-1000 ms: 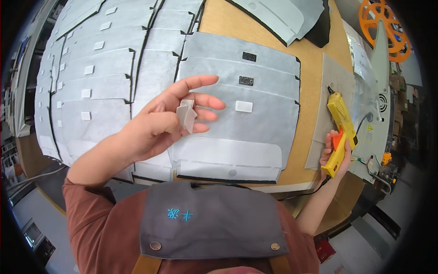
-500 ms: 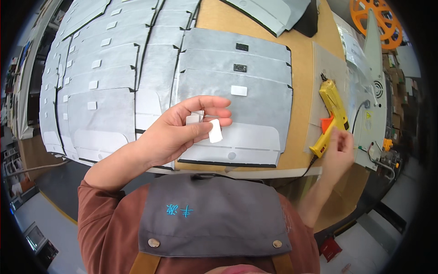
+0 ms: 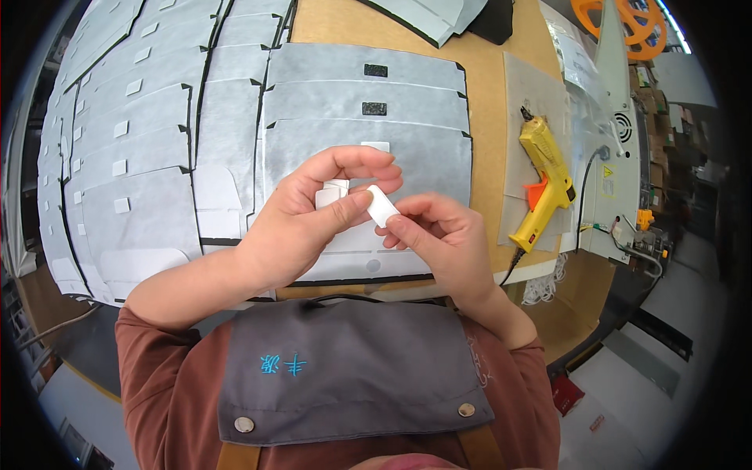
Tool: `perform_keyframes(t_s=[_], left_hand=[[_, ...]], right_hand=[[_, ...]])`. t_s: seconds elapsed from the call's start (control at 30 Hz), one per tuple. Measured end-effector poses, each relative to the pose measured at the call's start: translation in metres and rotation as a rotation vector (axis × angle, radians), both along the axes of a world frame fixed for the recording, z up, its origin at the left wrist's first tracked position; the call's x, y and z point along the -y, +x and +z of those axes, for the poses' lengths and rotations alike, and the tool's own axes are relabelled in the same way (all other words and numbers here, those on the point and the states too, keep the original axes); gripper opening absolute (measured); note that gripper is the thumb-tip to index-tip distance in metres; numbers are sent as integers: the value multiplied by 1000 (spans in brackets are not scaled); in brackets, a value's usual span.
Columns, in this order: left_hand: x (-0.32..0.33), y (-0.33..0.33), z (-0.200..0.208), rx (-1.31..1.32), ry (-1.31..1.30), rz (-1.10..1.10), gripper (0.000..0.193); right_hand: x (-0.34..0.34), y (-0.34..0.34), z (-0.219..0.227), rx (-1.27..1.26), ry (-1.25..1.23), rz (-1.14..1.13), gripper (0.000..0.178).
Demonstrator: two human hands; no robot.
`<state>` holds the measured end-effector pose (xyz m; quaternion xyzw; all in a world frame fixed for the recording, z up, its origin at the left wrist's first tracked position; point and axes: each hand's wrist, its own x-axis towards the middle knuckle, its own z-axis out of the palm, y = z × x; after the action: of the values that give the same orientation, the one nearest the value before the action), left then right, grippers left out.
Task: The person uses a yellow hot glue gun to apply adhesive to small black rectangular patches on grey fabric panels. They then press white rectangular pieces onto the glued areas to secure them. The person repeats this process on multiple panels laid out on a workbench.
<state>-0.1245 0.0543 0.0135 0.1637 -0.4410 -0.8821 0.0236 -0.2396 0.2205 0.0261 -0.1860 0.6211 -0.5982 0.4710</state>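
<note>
My left hand (image 3: 291, 213) is closed around several small white rectangular pads (image 3: 329, 194) in its palm. Between its thumb and fingers one more white pad (image 3: 381, 207) sticks out. My right hand (image 3: 453, 244) pinches the lower right corner of that pad with thumb and forefinger. Both hands are above a stepped stack of grey sheet panels (image 3: 427, 153). On the stack, two black textured patches (image 3: 375, 109) show, and a white patch (image 3: 376, 146) is partly covered by my left fingers.
A yellow glue gun (image 3: 546, 168) with an orange trigger lies on a translucent sheet (image 3: 513, 110) to the right. More overlapping grey panels (image 3: 157, 110) with white patches cover the left side. A grey machine (image 3: 615, 157) and an orange spool (image 3: 627, 23) stand at the right.
My right hand has moved left from beside the glue gun's handle and has taken hold of the pad at my left thumb. The whole view has shifted slightly.
</note>
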Motion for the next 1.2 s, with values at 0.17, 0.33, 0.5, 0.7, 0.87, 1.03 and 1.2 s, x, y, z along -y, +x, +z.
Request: perform_keyframes(t_s=[0.17, 0.33, 0.5, 0.7, 0.87, 1.03, 1.2], left_hand=[[4, 3, 4, 106, 98, -84, 35], [3, 3, 4, 142, 178, -76, 33], [4, 2, 3, 167, 304, -81, 34], [8, -1, -1, 179, 428, -91, 35], [-1, 2, -9, 134, 242, -52, 36], [-1, 2, -9, 120, -1, -50, 34], [-1, 4, -10, 80, -178, -50, 31]], right_hand=[[-2, -3, -1, -98, -48, -6, 16], [1, -6, 3, 35, -69, -15, 9], [-1, -5, -3, -82, -73, 17, 10], [1, -7, -5, -447, -18, 61, 7], [2, -6, -6, -305, -32, 22, 9], [3, -7, -2, -157, 18, 27, 12], [2, -11, -1, -115, 95, 75, 13]])
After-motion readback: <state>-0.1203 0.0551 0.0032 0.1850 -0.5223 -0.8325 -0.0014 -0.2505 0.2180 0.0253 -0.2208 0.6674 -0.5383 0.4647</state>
